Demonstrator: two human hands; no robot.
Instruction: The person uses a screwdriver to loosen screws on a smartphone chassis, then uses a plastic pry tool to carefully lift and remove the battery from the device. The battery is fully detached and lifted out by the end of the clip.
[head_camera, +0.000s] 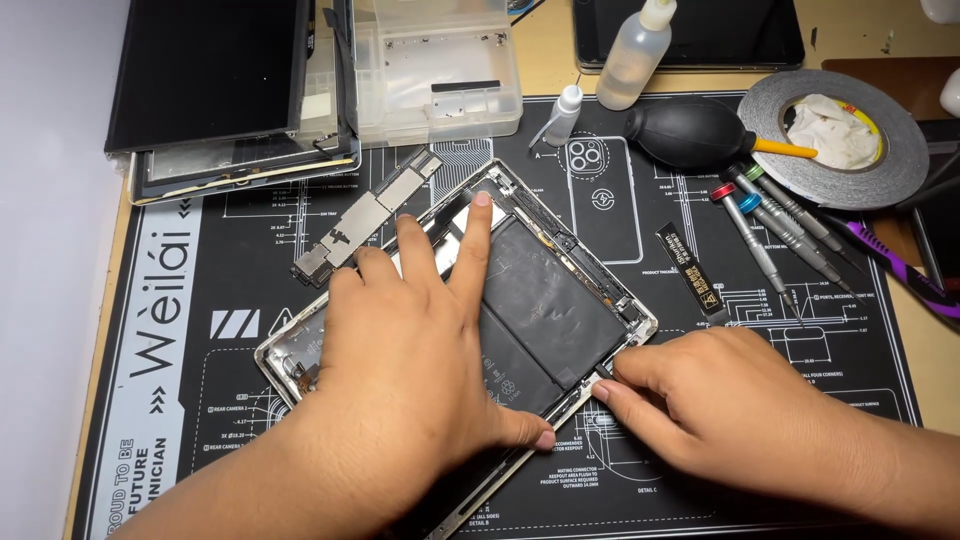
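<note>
Head view: opened tablet shell (300, 350) flat on black printed work mat (200, 330), screen already off, two dark battery cells (545, 310) exposed and seated inside. Long silver logic board (365, 215) out of shell, lying just beyond its upper-left edge on mat. Judged roughly mid-teardown: display and board removed, battery not yet lifted.

Left hand (400, 370) spread flat over shell's left half, fingers extended, index tip pressing near top edge; gripping nothing, only bracing. Right hand (720, 400) at shell's right edge, thumb and fingertips pinched close on something small and dark at frame rim; exact item too hidden to tell.

Right of shell: thin black pry strip (690, 270), then screwdrivers (775, 225) with red, blue, green collars, matte black rubber blower (690, 132), glossy grey tape roll (835, 140). Above shell: translucent squeeze bottle (635, 55), clear plastic parts box (435, 65), stacked dark glass panels (215, 80).

Shell brushed metal, rectangular, thin raised rim. Battery wrap matte, slightly creased.
</note>
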